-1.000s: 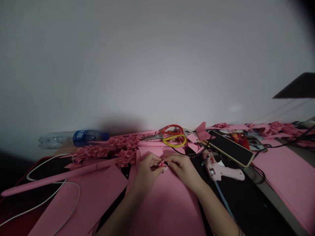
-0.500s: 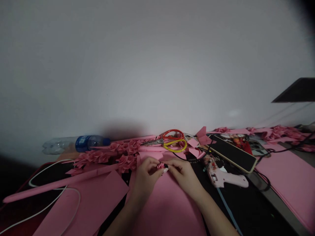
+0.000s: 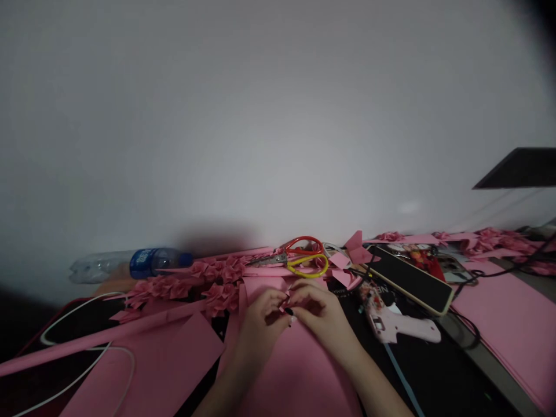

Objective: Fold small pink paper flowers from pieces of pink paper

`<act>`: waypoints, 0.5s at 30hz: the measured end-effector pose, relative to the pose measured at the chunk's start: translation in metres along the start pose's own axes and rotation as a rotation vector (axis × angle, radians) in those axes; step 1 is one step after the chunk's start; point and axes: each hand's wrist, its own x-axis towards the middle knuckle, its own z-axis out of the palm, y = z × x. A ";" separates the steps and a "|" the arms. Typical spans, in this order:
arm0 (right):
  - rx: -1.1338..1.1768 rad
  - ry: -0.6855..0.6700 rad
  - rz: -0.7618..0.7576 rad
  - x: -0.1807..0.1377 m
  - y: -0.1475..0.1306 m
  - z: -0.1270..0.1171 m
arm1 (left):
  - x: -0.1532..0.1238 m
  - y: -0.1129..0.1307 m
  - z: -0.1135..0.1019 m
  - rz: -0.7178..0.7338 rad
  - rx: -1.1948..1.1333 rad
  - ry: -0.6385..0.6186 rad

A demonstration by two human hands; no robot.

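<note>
At the front middle, my left hand and my right hand meet over a large pink sheet of paper. Both are closed in a pinch on a small folded pink paper piece, mostly hidden by the fingers. The thumbs almost touch, their nails dark and pale. Just beyond the hands lie scissors with one red and one yellow handle. Pink paper flowers are clustered to the left of my left hand.
A clear plastic bottle lies on its side at the left. Rightward are a pale glue gun, a phone and dark cables. Pink paper stacks lie far right, and a white cord curls at left. A grey wall stands behind.
The fingers have curled further round the small paper piece, so less of it shows. My right fingers have risen over its top. The whole view has shifted slightly.
</note>
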 end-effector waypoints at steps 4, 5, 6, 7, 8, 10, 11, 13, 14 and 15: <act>-0.027 -0.021 0.037 -0.001 0.005 -0.001 | 0.000 0.000 0.001 -0.011 0.007 -0.012; -0.025 -0.020 0.048 -0.002 0.005 -0.001 | 0.000 0.000 0.002 -0.020 0.016 -0.021; -0.019 -0.017 0.059 -0.002 0.005 -0.001 | -0.001 0.000 0.002 -0.029 0.022 -0.029; -0.011 -0.014 0.070 -0.001 0.005 -0.001 | -0.001 0.000 0.002 -0.036 0.028 -0.034; -0.001 -0.014 0.079 -0.001 0.004 -0.001 | -0.001 0.001 0.002 -0.041 0.035 -0.037; 0.014 -0.018 0.091 0.000 0.003 0.000 | -0.001 0.000 0.002 -0.048 0.042 -0.046; 0.019 -0.020 0.096 0.000 0.002 0.001 | -0.001 0.000 0.002 -0.052 0.040 -0.051; 0.018 -0.023 0.102 0.000 0.001 0.002 | -0.001 -0.001 0.003 -0.055 0.029 -0.050; 0.015 -0.023 0.102 0.000 0.000 0.002 | -0.001 -0.001 0.003 -0.057 0.022 -0.048; 0.010 -0.023 0.101 0.000 0.000 0.002 | -0.001 -0.002 0.003 -0.058 0.019 -0.045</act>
